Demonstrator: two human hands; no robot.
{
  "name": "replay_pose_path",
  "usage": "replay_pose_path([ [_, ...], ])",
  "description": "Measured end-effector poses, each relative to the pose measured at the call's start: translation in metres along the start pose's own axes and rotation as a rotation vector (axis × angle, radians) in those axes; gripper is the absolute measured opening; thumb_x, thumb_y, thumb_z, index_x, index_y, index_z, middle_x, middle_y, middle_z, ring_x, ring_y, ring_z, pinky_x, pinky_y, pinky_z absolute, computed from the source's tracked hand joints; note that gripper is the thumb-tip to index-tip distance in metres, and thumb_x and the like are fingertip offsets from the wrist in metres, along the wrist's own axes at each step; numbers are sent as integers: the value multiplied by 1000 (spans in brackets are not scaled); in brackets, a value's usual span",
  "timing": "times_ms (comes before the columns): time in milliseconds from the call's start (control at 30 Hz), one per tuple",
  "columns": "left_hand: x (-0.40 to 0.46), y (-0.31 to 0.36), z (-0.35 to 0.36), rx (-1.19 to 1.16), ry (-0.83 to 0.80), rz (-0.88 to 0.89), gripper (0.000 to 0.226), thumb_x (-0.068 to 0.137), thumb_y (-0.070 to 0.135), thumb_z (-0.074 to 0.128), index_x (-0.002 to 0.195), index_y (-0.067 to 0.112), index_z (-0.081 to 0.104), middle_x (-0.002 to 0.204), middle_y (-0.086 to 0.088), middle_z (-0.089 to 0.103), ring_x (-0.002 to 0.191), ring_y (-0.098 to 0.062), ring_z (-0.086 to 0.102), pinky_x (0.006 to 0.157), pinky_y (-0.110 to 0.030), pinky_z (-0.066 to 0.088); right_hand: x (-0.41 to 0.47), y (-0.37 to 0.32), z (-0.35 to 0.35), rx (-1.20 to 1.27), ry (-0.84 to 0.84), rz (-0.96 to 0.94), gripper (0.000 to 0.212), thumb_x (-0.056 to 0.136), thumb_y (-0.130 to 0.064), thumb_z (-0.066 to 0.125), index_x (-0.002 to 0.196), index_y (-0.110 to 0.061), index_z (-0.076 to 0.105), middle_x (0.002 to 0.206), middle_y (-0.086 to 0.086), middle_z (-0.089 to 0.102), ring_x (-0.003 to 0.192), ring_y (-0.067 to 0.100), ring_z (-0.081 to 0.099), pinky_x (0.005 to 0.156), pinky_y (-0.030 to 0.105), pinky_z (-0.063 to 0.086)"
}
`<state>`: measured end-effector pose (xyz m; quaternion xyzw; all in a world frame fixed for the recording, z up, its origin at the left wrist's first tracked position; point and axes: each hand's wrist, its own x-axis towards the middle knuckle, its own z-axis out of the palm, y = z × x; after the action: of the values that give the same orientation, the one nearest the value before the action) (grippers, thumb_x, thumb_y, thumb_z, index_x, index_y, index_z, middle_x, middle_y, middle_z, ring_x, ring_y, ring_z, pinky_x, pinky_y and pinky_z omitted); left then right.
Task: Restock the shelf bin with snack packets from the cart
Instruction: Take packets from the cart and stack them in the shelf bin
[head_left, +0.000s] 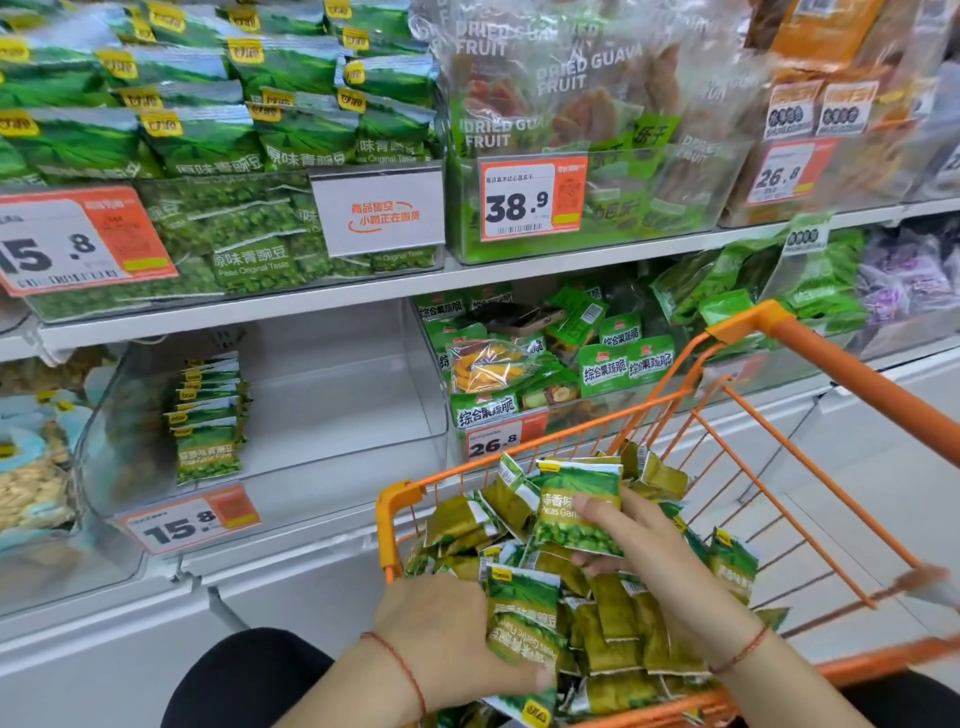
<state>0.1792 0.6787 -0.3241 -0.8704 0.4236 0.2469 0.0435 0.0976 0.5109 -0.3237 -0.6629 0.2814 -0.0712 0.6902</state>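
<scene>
Shelving (291, 306): two tiers run across your view, each lined with clear bins and price tags. Upper tier holds full bins of green pea packs and dried guava bags.

Bin (332, 415): the clear one on the lower tier, left of the cart, tagged 15.8. You have one short row of packets (208, 415) standing upright against its left side; the remaining floor and the whole right side are bare. Judged from this, restocking is at an early stage and most of it is left.

Cart (810, 338): orange wire basket, low right, parked just beside the shelf. Its front left corner stands close below the bin's right end, so you will likely lift over that rim on each transfer. A loose heap of pea packets (613, 629) fills the basket, some face up, many face down. Supply looks ample for the bin.

Neighbouring bin (519, 364): right of yours, tagged 26.8, holding mixed green fruit-crisp packs. Keep your packets out of it.

Left-hand neighbour (31, 483): pale snacks, partly seen.

Right hand (618, 525): inside the basket, fingers curled round one upright packet (579, 501), thumb on its face, raised slightly above the heap.

Left hand (457, 634): at the basket's near left edge, fingers and thumb closed on a stack of packets (522, 618) lying face up.

Red thread bands (400, 670): one on each wrist.
</scene>
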Motion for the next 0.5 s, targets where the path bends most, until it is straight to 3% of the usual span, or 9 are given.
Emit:
replay_pose_path([
  [133,6,-5,3,-178,41,2,56,72,74,55,61,23,37,59,6,32,61,-14,39,51,-27,26,-1,2,0,-13,40,44,34,90,-35,60,117,-16,53,133,4,52,81,20,72,62,17,55],
  [167,7,-8,2,-242,63,8,48,75,69,57,69,25,40,64,8,37,68,-14,43,54,-28,30,-2,1,0,-45,51,33,52,87,-41,62,130,-16,47,139,2,45,90,20,70,65,15,54],
  [233,10,-17,2,-403,111,41,35,79,59,62,82,30,43,83,11,51,87,-11,52,69,-28,41,0,3,-3,-174,83,20,91,71,-60,66,143,-13,36,142,-1,40,113,19,58,86,26,52],
  [267,12,-22,2,-508,151,70,32,79,53,66,82,32,42,90,13,53,94,-8,53,77,-25,43,-2,2,-5,-223,105,-4,92,62,-65,63,136,-13,44,130,-2,48,111,16,55,88,27,48],
  [300,14,-26,2,-621,201,106,30,79,47,70,82,33,43,91,15,54,98,-5,54,80,-21,43,-3,1,-8,-269,129,-29,80,55,-68,60,116,-17,54,108,-4,52,97,12,54,78,21,44],
  [333,14,-29,0,-738,251,139,28,78,40,73,84,33,46,90,15,56,97,-2,56,79,-16,43,-3,-1,-9,-283,136,-41,69,49,-73,61,97,-23,52,90,-8,49,81,6,49,66,16,40],
  [367,13,-31,-3,-864,291,168,26,78,32,75,87,30,50,88,15,60,93,0,58,77,-13,44,-2,-1,-10,-297,128,-50,68,49,-75,64,92,-25,49,86,-8,48,74,2,46,61,15,39],
  [433,8,-32,-11,-1125,305,218,22,78,16,75,93,21,59,83,13,67,81,0,63,71,-15,48,0,1,-9,-205,115,-30,70,73,-56,69,126,-16,49,124,1,52,82,1,54,64,21,53],
  [500,4,-30,-17,-1307,253,239,21,80,9,72,98,16,64,82,13,69,80,-5,66,68,-22,53,-2,-1,-4,-99,102,41,76,87,-28,64,149,-14,22,153,3,25,80,3,62,71,28,58],
])
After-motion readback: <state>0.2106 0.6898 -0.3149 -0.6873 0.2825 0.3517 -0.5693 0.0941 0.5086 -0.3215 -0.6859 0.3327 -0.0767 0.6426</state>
